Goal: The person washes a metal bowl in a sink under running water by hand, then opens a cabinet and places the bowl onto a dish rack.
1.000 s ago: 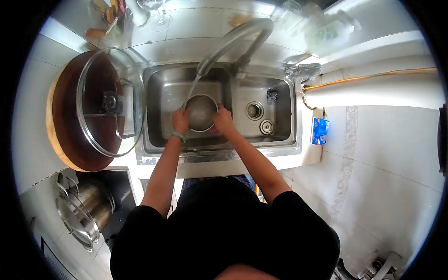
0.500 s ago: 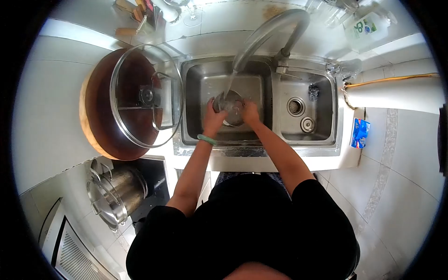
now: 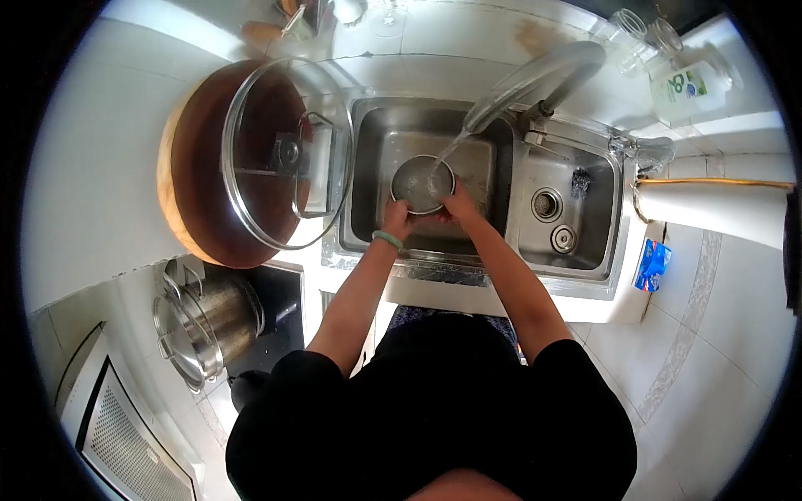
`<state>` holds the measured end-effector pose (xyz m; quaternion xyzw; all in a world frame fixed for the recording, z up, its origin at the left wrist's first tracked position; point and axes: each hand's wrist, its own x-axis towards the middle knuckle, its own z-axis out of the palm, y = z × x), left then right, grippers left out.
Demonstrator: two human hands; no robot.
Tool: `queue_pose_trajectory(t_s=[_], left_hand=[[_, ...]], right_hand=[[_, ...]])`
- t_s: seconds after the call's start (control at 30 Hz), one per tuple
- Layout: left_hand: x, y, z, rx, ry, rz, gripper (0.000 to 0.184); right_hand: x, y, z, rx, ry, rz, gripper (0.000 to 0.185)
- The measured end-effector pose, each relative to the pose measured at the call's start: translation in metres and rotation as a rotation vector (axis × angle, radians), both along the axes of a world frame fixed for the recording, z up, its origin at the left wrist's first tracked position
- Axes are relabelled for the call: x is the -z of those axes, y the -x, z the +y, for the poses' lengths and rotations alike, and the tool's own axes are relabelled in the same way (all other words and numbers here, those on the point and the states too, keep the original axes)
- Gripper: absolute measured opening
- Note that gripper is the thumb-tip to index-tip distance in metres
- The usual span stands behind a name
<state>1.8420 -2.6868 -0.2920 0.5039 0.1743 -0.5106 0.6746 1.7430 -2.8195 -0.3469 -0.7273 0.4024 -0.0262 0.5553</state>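
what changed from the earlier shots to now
The bowl has moved left in the left basin, and the left hand and right hand have shifted from its sides toward its near edge. Water still runs from the tap; the glass lid stays put.

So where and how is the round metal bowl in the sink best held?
Probably grip the metal bowl at the left and right of its rim, coming from the near side, much as the left hand and right hand do. It is round, mouth up, with no handle visible, and water from the faucet enters over the far rim.
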Motion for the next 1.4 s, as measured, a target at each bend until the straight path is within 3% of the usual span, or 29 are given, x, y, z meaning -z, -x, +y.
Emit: queue_pose_trajectory(t_s=[0.07, 0.13, 0.2, 0.27, 0.33, 0.4, 0.43, 0.5, 0.57, 0.63, 0.67, 0.7, 0.73, 0.8, 0.83, 0.9, 0.93, 1.0, 1.17, 1.27, 1.33, 1.4], left_hand=[[-0.002, -0.005, 0.001, -0.005, 0.008, 0.061, 0.036], [-0.005, -0.010, 0.002, -0.004, 0.019, 0.114, 0.032], [-0.005, -0.011, 0.003, -0.170, -0.115, 0.282, 0.030], [0.034, -0.018, 0.015, -0.223, -0.163, 0.407, 0.031], [0.034, -0.021, 0.019, -0.271, -0.208, 0.532, 0.032], [-0.009, -0.019, 0.014, -0.264, -0.165, 0.754, 0.024], [-0.006, -0.017, 0.016, -0.265, -0.162, 0.755, 0.024], [-0.002, -0.011, 0.018, -0.102, 0.066, 0.641, 0.025], [-0.006, -0.007, 0.018, -0.107, 0.044, 0.578, 0.031], [-0.023, 0.000, 0.013, -0.109, 0.017, 0.514, 0.038], [-0.034, 0.006, 0.009, -0.101, -0.063, 0.240, 0.049], [-0.040, 0.010, 0.006, -0.088, -0.142, -0.036, 0.061], [-0.038, 0.013, 0.003, -0.079, -0.144, -0.039, 0.061], [-0.039, 0.019, -0.002, -0.075, -0.262, -0.465, 0.073], [-0.044, 0.019, -0.002, -0.058, -0.263, -0.467, 0.073], [-0.077, 0.020, -0.011, 0.147, -0.454, -0.879, 0.080], [-0.072, 0.018, -0.009, 0.164, -0.452, -0.881, 0.080], [-0.058, 0.010, -0.005, 0.230, -0.367, -1.231, 0.075], [-0.057, 0.010, -0.008, 0.141, -0.210, -1.176, 0.078], [-0.067, 0.013, -0.008, 0.111, -0.207, -1.128, 0.079], [-0.067, 0.015, -0.008, 0.112, -0.267, -1.162, 0.079], [-0.069, 0.016, -0.008, 0.070, -0.286, -1.225, 0.073]], right_hand=[[-0.042, -0.010, -0.002, 0.014, -0.325, 0.042, 0.070], [-0.090, -0.023, 0.003, 0.053, -0.413, 0.178, 0.073], [-0.090, -0.034, 0.007, 0.021, -0.331, 0.200, 0.077], [-0.091, -0.041, 0.012, -0.010, -0.252, 0.225, 0.081], [-0.099, -0.047, 0.012, -0.071, -0.184, 0.375, 0.089], [-0.107, -0.045, 0.013, -0.124, -0.162, 0.371, 0.092], [-0.109, -0.043, 0.012, -0.172, -0.142, 0.365, 0.095], [-0.104, -0.042, 0.012, -0.149, -0.096, 0.389, 0.091], [-0.092, -0.037, 0.009, -0.123, -0.053, 0.411, 0.087], [-0.073, -0.032, 0.006, -0.078, -0.487, 0.306, 0.051], [-0.061, -0.029, 0.012, -0.075, -0.489, 0.304, 0.051], [-0.047, -0.026, 0.022, 0.111, -0.660, 0.219, 0.039], [-0.033, -0.024, 0.028, 0.301, -0.826, 0.129, 0.027], [-0.012, -0.021, 0.035, 0.289, -0.708, 0.176, 0.025], [-0.003, -0.018, 0.037, 0.268, -0.584, 0.231, 0.023], [-0.010, -0.018, 0.038, 0.308, -0.501, 0.204, 0.024], [-0.017, -0.019, 0.038, 0.330, -0.411, 0.185, 0.026], [-0.039, -0.021, 0.038, 0.355, -0.305, 0.115, 0.026], [-0.020, -0.026, 0.036, 0.426, -0.064, -0.021, 0.031], [-0.018, -0.022, 0.030, 0.373, -0.163, 0.050, 0.034], [-0.057, -0.016, 0.024, 0.310, -0.516, -0.070, 0.031], [-0.068, -0.013, 0.022, 0.296, -0.520, -0.034, 0.030]])
